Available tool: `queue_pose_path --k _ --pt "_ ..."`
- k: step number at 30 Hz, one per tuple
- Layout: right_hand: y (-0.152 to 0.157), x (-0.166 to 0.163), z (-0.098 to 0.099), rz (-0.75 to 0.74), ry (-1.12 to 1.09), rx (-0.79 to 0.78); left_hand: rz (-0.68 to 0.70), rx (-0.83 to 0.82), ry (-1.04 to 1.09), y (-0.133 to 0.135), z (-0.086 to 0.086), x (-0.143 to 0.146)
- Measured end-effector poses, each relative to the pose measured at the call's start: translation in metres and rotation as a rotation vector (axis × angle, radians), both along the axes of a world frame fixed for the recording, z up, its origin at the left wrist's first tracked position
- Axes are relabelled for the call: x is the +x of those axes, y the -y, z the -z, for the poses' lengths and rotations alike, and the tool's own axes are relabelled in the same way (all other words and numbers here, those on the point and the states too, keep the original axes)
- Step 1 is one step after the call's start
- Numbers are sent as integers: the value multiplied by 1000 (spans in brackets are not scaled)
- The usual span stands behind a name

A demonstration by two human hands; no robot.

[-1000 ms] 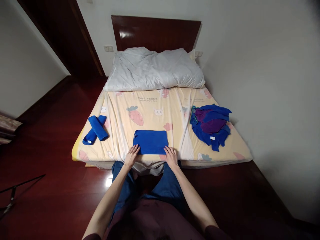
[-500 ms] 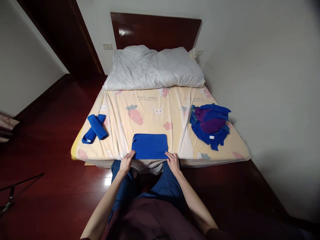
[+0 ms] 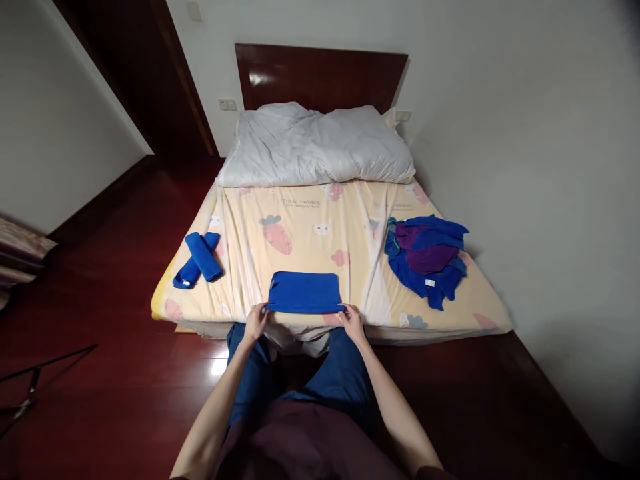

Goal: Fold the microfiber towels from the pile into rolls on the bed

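Observation:
A blue towel, folded into a flat rectangle, lies at the front edge of the bed in front of me. My left hand pinches its near left corner, and my right hand pinches the near right corner. Between them the near edge is turned up in a narrow fold. Two rolled blue towels lie crossed on the bed's left side, one over the other. On the right is a loose heap of blue and purple cloths, with a white label showing.
The bed's yellow patterned sheet is wrinkled. A grey-white quilt lies folded against the dark wooden headboard. A thin black stand is on the red floor at lower left, and a wall rises on the right.
My fingers have gone from lying at the towel's near corners to pinching them. The towel's near edge has turned up and away from me. The camera view has shifted slightly.

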State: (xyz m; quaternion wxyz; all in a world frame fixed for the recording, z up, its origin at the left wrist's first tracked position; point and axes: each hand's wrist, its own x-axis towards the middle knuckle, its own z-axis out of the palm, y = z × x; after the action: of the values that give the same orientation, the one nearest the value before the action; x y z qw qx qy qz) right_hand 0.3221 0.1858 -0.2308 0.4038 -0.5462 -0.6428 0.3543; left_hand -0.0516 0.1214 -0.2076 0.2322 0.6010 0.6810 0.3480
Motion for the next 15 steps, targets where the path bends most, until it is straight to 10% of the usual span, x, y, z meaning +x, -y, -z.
queue_pose_path --k 15 --pt "-9 -4 20 229 -51 -100 -219 -130 162 -10 -1 10"
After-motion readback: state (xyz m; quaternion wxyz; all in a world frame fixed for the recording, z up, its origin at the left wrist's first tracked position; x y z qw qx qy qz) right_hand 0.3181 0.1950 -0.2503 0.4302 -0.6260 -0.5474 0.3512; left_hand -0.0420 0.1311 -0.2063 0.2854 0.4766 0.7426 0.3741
